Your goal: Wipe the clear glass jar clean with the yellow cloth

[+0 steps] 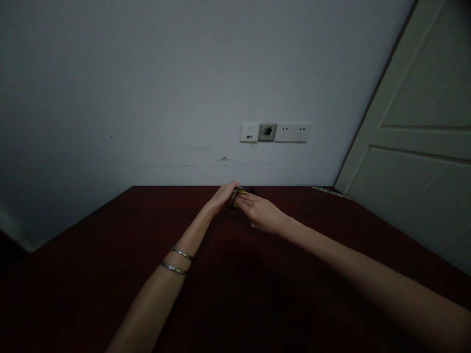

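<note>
Dark red wooden table point(73, 289), near far edge: small yellow-and-grey object point(235, 197), kind unclear, held between both hands. Left hand point(222, 195) curled closed around it; right hand point(259, 212) partly open, fingertips against it. Two silver bangles point(177, 260) on left wrist.

No legible text anywhere. White wall socket panel point(275, 132), one o'clock: tiny marks, too small to read. Thin coloured strip point(330, 192), two o'clock on table edge: unreadable.
</note>
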